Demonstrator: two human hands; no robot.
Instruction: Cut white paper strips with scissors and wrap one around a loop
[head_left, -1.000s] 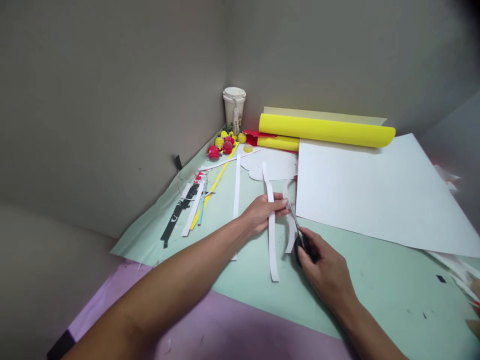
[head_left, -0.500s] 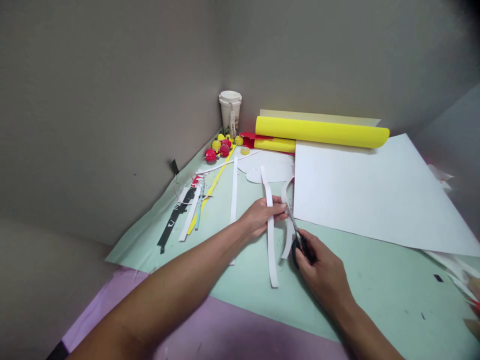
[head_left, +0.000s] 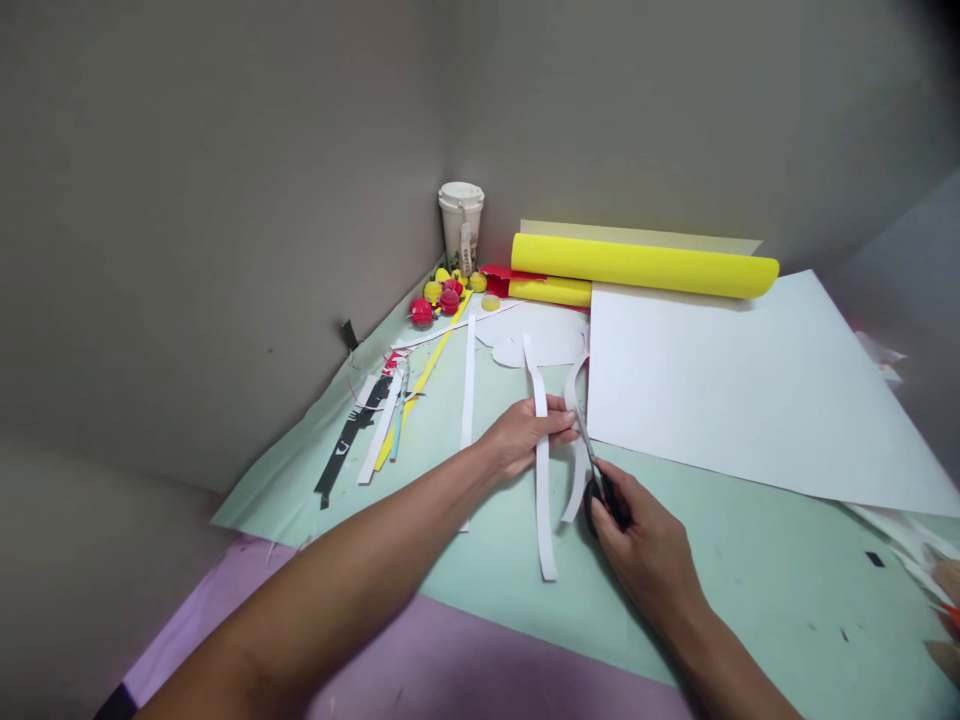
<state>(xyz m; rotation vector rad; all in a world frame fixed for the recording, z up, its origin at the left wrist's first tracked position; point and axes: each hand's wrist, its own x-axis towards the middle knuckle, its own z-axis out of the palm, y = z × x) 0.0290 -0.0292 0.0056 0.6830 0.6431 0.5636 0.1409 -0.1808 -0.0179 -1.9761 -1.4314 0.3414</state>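
Note:
My left hand is closed on a long white paper strip, which hangs down past the thumb and rises beyond the fingers. A second, curling white strip is by the fingertips of that hand. In my right hand is a pair of black-handled scissors, its fingers wrapped round the handles. The blades point up and left, touching or very close to the curling strip; I cannot tell whether they are apart. Behind the hands lies a white paper cutout with a wavy edge.
A large white sheet lies right, with a yellow paper roll behind. Left are several strips, including a yellow one, and black scraps. A lidded cup and red and yellow balls stand in the corner.
Hardly anything differs. Both hands keep their places, and the lower ends of the two white strips sit very slightly lower.

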